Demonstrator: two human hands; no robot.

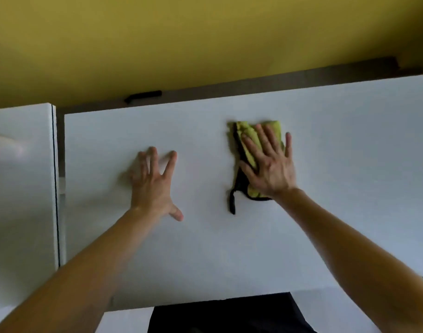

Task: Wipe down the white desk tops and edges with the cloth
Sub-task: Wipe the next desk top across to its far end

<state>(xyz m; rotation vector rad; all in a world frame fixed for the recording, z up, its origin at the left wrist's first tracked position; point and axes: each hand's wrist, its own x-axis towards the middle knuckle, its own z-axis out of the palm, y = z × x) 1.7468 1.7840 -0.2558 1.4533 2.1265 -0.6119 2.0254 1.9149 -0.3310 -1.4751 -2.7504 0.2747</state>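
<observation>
White bench point(229, 248), yellow wall point(205, 32) behind.
Right hand point(270, 169) pressed the cloth point(275, 128) flat, fingers point(265, 140) spread; left hand point(152, 186) rested open beside it. Looked soft, floppy: palm it.

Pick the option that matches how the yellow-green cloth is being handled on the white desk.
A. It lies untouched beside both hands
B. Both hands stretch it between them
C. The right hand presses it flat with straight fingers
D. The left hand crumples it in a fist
C: the right hand lies flat, fingers straight, on the cloth, while the left hand rests spread on the bare desk.
</observation>
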